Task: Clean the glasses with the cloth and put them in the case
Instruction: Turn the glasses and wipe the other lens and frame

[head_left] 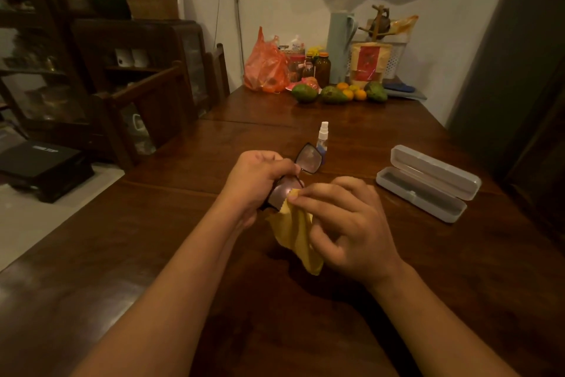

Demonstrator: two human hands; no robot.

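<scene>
The dark wooden table (305, 331) fills most of the frame and is cut off along the bottom and right edges. At the upper left stands a dark cabinet (46, 71), its shelves too dim to read. Two bare forearms come up from the bottom edge, which crops them at the elbow.

Along the table's far end, upper centre, sits a crowd of things. An orange plastic bag (266, 68) and some green and orange fruit (333, 94) are clear, but the jars behind them are hard to tell apart.

At centre right the translucent case (426, 185) lies open with its lid tipped back. Its inside is shadowed, with nothing clearly in it.

The right hand (348, 224), just right of centre, pinches a corner of the yellow cloth (295, 233) between thumb and forefinger against the nearer lens. Its other fingers are curled and blurred. The left hand (253, 181), at centre, is closed round the frame of the glasses (308, 159) and holds them above the table, well apart from the case. The rest of the cloth hangs down between the two hands.

The nearer lens is partly covered by cloth and fingertips, and the temples are hidden behind the left hand. The farther lens shows whole. Just behind it stands a small spray bottle (323, 139), with its lower part hidden by the frame.
</scene>
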